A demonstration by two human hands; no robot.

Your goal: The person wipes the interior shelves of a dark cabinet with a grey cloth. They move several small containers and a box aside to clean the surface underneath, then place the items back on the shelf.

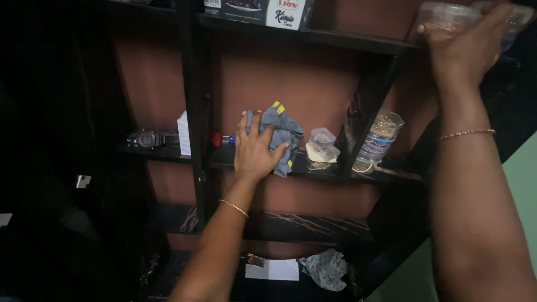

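Cloth (282, 137) — grey with yellow tabs — lies bunched on the middle shelf (224, 159) of a dark unit, pressed under the left hand (254, 152), whose fingers are spread flat over it rather than closed. Just beside it stand two small clear tubs (323, 148) and a tilted clear jar (377, 140). Higher up, the right hand (467, 47) grips a clear plastic container (447, 17) on the top shelf — fingers curled over its front. A watch (146, 138) lies well left.
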